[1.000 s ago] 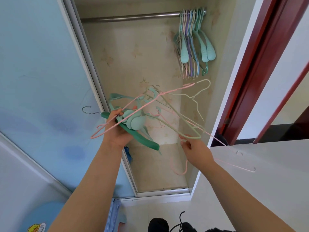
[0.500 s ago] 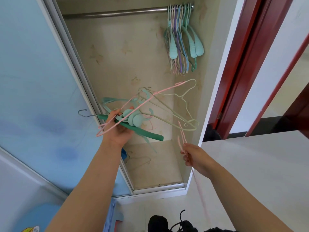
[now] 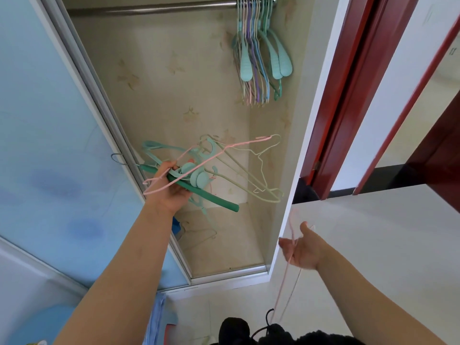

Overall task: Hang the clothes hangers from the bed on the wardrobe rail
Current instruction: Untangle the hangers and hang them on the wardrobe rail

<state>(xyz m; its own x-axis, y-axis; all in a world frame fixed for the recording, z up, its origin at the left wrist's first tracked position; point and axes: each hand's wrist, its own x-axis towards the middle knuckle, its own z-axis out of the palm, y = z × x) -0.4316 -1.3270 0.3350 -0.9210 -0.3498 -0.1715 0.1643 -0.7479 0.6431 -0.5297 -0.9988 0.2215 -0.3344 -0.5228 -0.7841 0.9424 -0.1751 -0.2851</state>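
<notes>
The left hand [image 3: 171, 192] grips a tangled hanger bundle [image 3: 211, 170]; the right hand [image 3: 302, 247], at four o'clock, pinches one pink hanger [image 3: 286, 275] hanging downward. Best to turn its hook upward, then lift toward the rail [image 3: 154, 8] at twelve o'clock, beside the hung hangers [image 3: 258, 53].

A home bedroom: a built-in wardrobe [image 3: 174, 95] with a pale blue sliding door [image 3: 49, 120], a metal rail [image 3: 149, 9] holding pastel hangers [image 3: 258, 53], beside a red door frame [image 3: 348, 95].

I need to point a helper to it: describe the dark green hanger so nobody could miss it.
Find the open wardrobe with its steel rail on top. Below it, the left hand holds a tangled bundle of hangers. The thick dark green padded hanger runs diagonally under the grip, the only fat, deep-coloured bar among thin pastel wires.
</notes>
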